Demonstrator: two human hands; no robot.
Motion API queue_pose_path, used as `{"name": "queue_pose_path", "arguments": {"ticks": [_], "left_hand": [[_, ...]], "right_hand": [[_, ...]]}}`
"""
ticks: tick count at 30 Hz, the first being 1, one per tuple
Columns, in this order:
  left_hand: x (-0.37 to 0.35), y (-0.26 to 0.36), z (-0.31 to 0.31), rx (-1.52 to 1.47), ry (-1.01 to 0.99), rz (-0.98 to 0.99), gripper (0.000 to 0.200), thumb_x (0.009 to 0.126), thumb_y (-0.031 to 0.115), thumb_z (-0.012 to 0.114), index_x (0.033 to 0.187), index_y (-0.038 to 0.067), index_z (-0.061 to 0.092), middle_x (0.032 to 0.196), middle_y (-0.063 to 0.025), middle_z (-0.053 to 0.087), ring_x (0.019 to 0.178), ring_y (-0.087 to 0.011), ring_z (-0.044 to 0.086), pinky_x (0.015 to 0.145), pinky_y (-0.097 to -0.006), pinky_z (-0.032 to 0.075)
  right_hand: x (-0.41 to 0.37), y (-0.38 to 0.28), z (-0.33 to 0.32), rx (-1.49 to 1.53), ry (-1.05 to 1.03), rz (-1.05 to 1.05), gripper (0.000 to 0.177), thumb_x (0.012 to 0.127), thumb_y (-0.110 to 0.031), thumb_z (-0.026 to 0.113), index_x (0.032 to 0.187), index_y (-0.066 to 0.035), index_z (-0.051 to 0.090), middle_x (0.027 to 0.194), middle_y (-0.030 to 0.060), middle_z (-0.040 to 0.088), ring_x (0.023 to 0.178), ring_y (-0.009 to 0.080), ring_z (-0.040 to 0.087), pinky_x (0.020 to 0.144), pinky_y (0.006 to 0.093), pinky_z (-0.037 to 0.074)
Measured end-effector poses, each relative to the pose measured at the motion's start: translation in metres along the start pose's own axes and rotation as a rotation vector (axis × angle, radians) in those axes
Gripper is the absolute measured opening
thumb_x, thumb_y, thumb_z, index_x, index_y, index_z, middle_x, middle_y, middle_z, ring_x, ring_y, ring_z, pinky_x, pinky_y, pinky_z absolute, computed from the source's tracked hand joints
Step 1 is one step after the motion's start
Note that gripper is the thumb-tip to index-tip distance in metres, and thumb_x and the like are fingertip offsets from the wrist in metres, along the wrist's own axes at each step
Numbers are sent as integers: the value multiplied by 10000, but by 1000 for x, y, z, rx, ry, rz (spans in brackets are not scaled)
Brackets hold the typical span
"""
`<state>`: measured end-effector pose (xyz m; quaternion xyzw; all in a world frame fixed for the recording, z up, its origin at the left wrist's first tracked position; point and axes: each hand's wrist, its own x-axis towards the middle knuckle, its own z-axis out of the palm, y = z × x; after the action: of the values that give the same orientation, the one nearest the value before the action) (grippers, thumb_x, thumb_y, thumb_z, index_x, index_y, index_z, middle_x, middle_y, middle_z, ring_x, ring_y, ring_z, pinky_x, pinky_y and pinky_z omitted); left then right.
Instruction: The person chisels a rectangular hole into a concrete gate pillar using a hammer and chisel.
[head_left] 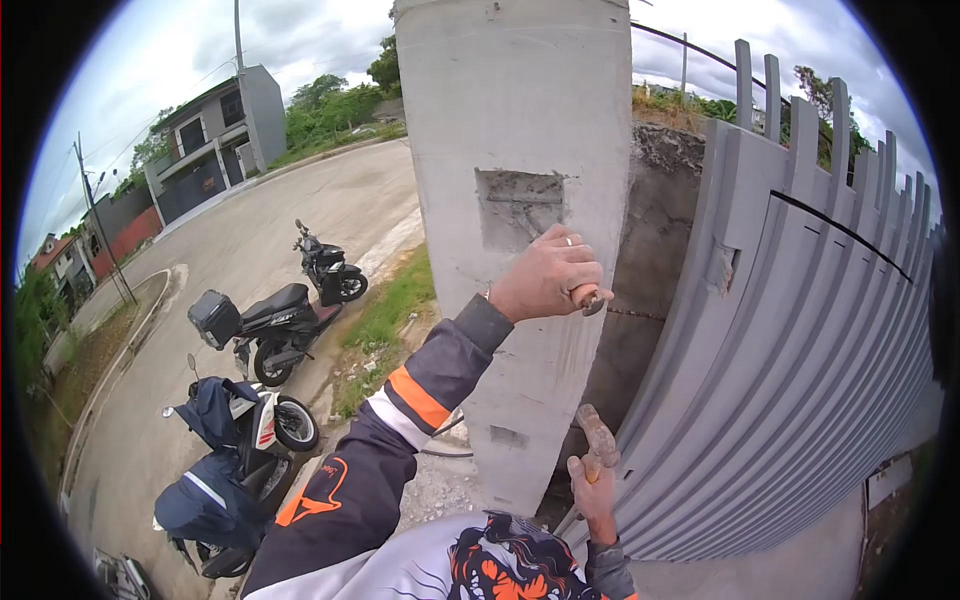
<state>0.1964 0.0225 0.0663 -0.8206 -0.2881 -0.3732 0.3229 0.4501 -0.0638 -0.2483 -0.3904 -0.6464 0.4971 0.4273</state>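
My left hand (548,276) is closed around the orange handle of a chisel (590,297), whose metal blade reaches up toward a rectangular recess (515,200) in the grey concrete pillar (520,100). Whether the tip touches the concrete is hard to tell. Lower down, to the right of the pillar, my right hand (594,490) grips a hammer (598,438) near its head, which points upward. The hammer is apart from the chisel. A smaller shallow recess (509,436) shows low on the pillar.
A grey slatted gate (760,330) stands right of the pillar, with a rough wall (645,250) between them. Parked motorcycles (280,320) stand at the left beside the road (330,190). A house (215,130) is across it. A dark cable (447,453) lies near the pillar's base.
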Motion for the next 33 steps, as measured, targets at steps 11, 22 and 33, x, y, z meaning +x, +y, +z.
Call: {"name": "queue_pose_path", "arguments": {"ticks": [11, 22, 33], "left_hand": [[-9, -7, -16, -3, -19, 36, 151, 752, 130, 733, 767, 176, 589, 750, 10, 547, 796, -197, 604, 821, -364, 468], [1, -8, -8, -38, 17, -9, 197, 772, 90, 766, 744, 135, 576, 716, -2, 560, 722, -203, 581, 807, -366, 475], [18, -5, -9, 1, 46, -82, 234, 747, 51, 751, 697, 121, 533, 671, -11, 549, 669, -215, 555, 806, -352, 456]], "right_hand": [[21, -61, 20, 121, 84, -214, 340, 1005, -242, 716, 768, -74, 540, 650, -36, 408, 596, 108, 404, 548, 326, 361], [30, -178, 28, 569, 108, -787, 460, 1066, -233, 579, 679, -101, 370, 546, -4, 389, 460, 116, 353, 432, 301, 305], [35, -194, 15, 447, 198, -501, 482, 1098, -274, 487, 663, -133, 333, 503, -53, 301, 408, 93, 272, 419, 287, 297]]}}
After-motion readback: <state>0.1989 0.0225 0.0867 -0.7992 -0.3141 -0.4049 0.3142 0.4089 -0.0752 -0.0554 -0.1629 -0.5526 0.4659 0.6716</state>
